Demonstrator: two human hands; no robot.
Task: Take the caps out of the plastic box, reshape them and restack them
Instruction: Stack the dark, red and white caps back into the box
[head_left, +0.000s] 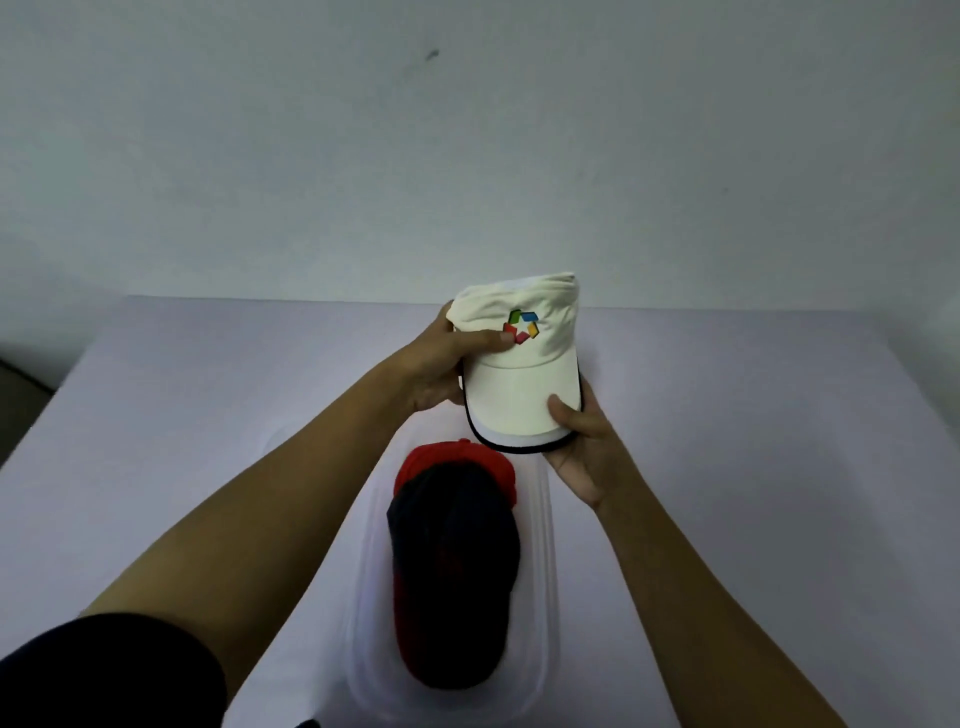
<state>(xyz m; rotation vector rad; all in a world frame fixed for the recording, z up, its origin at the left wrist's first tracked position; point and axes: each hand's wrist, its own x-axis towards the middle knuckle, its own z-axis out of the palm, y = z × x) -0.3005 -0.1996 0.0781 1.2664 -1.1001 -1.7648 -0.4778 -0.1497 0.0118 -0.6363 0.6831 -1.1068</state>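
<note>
A dark sleeve (104, 670) covers the upper left arm at the near left corner. From it the bare forearm reaches far and right to the left hand (441, 369), which grips the crown of a cream baseball cap (524, 364): its thumb presses on the front panel just beside a multicoloured star logo (521, 326), and its fingers curl behind the crown's left side. The right hand (582, 441) pinches the brim at its near right corner, thumb on top and fingers underneath. The brim, edged in dark piping, points toward the camera, and the crown looks creased and flattened at its top. The cap is held in the air above the far end of a translucent plastic box (540, 571). Inside the box a navy cap (457, 571) lies on a red cap (457, 457), whose red shows at the far end. The box sits on a pale table (208, 389) before a plain wall (467, 130).
</note>
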